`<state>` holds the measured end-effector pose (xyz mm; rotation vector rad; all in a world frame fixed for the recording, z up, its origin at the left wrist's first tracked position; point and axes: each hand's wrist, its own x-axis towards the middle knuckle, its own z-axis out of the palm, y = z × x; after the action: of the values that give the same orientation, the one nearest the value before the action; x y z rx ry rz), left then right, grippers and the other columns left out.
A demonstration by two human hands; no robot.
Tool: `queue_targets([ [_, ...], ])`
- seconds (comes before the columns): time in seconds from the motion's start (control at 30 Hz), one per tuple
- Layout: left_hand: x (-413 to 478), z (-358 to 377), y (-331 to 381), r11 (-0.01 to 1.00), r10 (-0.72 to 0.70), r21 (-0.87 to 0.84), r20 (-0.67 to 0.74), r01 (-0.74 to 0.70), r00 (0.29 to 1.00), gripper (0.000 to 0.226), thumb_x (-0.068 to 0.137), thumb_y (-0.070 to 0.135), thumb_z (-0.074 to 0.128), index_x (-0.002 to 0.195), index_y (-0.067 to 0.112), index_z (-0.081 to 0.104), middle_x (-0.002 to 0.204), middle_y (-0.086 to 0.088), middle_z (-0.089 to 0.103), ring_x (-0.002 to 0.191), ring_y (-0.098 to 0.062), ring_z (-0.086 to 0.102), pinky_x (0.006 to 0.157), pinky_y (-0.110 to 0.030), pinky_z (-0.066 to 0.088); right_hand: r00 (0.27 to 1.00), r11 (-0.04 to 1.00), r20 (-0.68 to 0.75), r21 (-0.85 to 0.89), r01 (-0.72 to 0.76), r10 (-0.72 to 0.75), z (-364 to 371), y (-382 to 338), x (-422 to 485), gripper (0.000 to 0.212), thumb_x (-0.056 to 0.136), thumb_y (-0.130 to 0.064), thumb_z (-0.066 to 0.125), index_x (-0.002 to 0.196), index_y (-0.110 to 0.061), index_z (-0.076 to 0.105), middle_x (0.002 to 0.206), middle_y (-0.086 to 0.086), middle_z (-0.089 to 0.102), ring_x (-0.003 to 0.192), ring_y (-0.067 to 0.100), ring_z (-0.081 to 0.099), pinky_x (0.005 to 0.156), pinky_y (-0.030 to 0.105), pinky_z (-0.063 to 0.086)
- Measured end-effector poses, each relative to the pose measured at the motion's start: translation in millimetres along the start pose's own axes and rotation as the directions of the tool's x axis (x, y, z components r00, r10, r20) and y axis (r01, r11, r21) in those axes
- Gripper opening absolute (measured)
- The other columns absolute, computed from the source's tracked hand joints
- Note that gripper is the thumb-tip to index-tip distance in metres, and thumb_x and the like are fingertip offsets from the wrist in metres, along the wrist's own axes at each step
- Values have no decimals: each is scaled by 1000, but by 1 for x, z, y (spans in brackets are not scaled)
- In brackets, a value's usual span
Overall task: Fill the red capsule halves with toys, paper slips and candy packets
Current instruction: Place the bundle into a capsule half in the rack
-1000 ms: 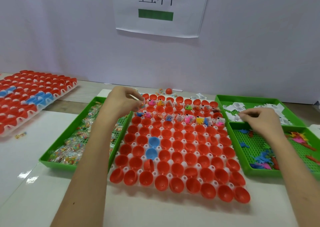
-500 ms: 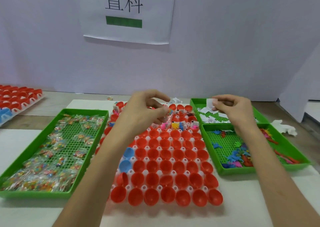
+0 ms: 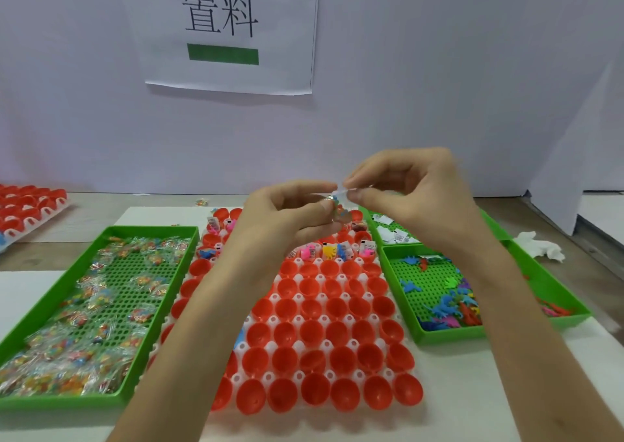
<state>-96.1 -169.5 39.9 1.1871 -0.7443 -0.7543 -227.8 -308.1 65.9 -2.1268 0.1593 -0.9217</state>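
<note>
Empty red capsule halves (image 3: pixel 320 357) fill the near rows of the white tray (image 3: pixel 271 376) on the table (image 3: pixel 472 391), between the left green tray (image 3: pixel 20 402) and the right green tray (image 3: pixel 449 337). Above the far rows, the left hand (image 3: pixel 287 218) and right hand (image 3: pixel 415 201) hold 1 clear candy packet (image 3: pixel 341 210), fingers clamped on it.

Left hand (image 3: pixel 287 218) and right hand (image 3: pixel 415 198) seen bare, left forearm (image 3: pixel 209 306) and right forearm (image 3: pixel 526 306) shown uncovered throughout
</note>
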Motion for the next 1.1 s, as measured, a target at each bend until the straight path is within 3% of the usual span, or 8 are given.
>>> queue_targets([
  [0.3, 0, -2, 3, 998, -14, -55, -8, 13, 1000, 24, 91, -6, 60, 109, 7, 70, 97, -10, 74, 92, -30, 76, 81, -33, 62, 995, 967, 101, -248, 52, -27, 10, 0, 0, 7, 84, -13, 79, 90, -16, 80, 94, -8, 70, 90, 9, 67, 78, 30, 56],
  [0.47, -2, 0, 2, 999, 35, -29, -34, -36, 999, 19, 89, 2, 68, 107, 8, 69, 95, -9, 77, 91, -27, 76, 74, -26, 61, 978, 979, 203, -205, -1, 44, 5, 0, 0, 11, 90, -19, 74, 99, -22, 80, 101, -11, 66, 100, 9, 64, 81, 24, 54],
  [0.57, -2, 0, 3, 997, 54, -59, -68, -58, 996, 21, 89, -8, 65, 103, 8, 69, 91, -10, 76, 89, -30, 76, 72, -25, 60, 989, 996, 124, -35, -81, 85, -10, 2, 1, 14, 93, -13, 68, 101, -22, 77, 98, -6, 73, 93, 13, 70, 82, 24, 56],
  [0.67, -1, -1, 4, 996, 61, -56, -74, -65, 995, 24, 90, -10, 62, 105, 8, 68, 88, -7, 78, 85, -27, 77, 68, -22, 59, 980, 967, 39, -177, -184, 193, -32, 20, 0, 14, 92, -17, 70, 92, -30, 77, 87, -6, 75, 81, 11, 71, 74, 16, 54],
  [0.73, -1, -1, 4, 997, 53, -44, -67, -56, 996, 24, 91, -10, 62, 107, 8, 67, 93, -11, 77, 85, -28, 77, 69, -24, 60, 926, 871, 107, -392, -295, 362, -46, 37, -4, 11, 88, -21, 74, 86, -32, 77, 81, -12, 75, 76, 6, 69, 69, 15, 51],
  [0.83, -1, 0, 3, 999, 46, -27, -57, -47, 997, 25, 90, -9, 63, 108, 8, 68, 98, -15, 76, 86, -30, 77, 73, -29, 61, 701, 689, 278, -598, -408, 657, -55, 61, -13, 11, 82, -22, 81, 84, -32, 77, 75, -12, 73, 70, 2, 66, 68, 21, 47],
  [0.9, -1, 1, 2, 999, 44, -20, -48, -45, 998, 24, 90, -9, 63, 107, 8, 68, 98, -14, 76, 87, -30, 77, 75, -30, 62, 582, 620, 322, -655, -433, 747, -51, 73, -17, 15, 79, -19, 83, 84, -31, 76, 70, -12, 72, 69, 2, 67, 67, 21, 45],
  [1.1, 0, 2, 1, 999, 35, 7, -33, -35, 999, 23, 91, -7, 63, 107, 9, 68, 100, -15, 74, 88, -31, 76, 75, -31, 62, 482, 516, 272, -697, -498, 833, -41, 91, -21, 19, 73, -11, 87, 84, -20, 75, 79, -7, 68, 86, 16, 66, 96, 45, 50],
])
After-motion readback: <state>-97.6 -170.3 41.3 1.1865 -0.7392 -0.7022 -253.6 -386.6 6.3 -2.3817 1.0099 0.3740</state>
